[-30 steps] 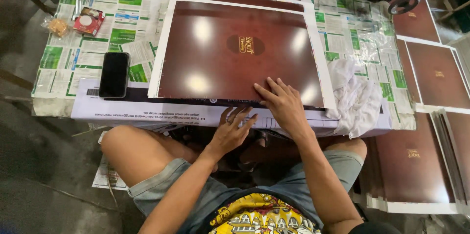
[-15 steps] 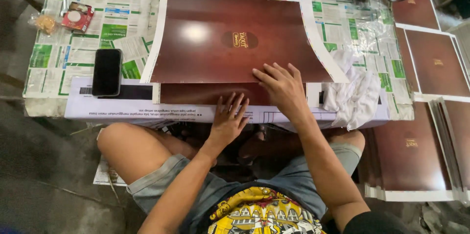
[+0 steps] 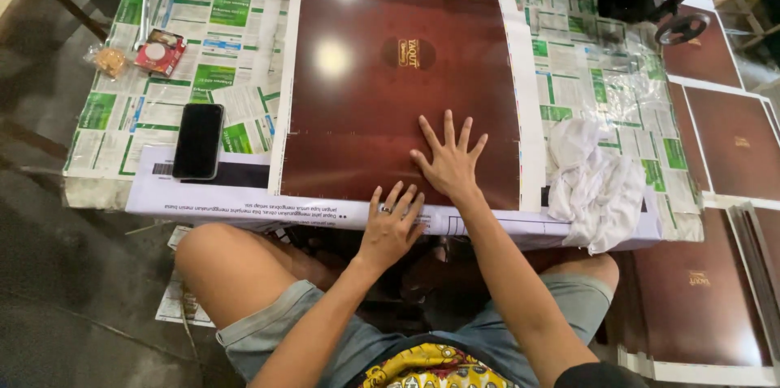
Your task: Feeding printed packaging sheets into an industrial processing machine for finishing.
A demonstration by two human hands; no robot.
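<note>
Both hands flat: right hand (image 3: pixel 449 162) on maroon sheet (image 3: pixel 382 104), left hand (image 3: pixel 392 221) at near edge.

The sheet (image 3: pixel 398 95) under my right hand (image 3: pixel 451 164) is glossy maroon paper, smooth enough to mirror a lamp glare at 11 o'clock of my palm. My left hand (image 3: pixel 392 224) rests on matt white cardboard (image 3: pixel 244 197). Newsprint (image 3: pixel 219 55) looks dull. At 3 o'clock lies a crumpled white cloth (image 3: pixel 597 181); at 9 o'clock, a glassy black phone (image 3: pixel 197 140).
</note>
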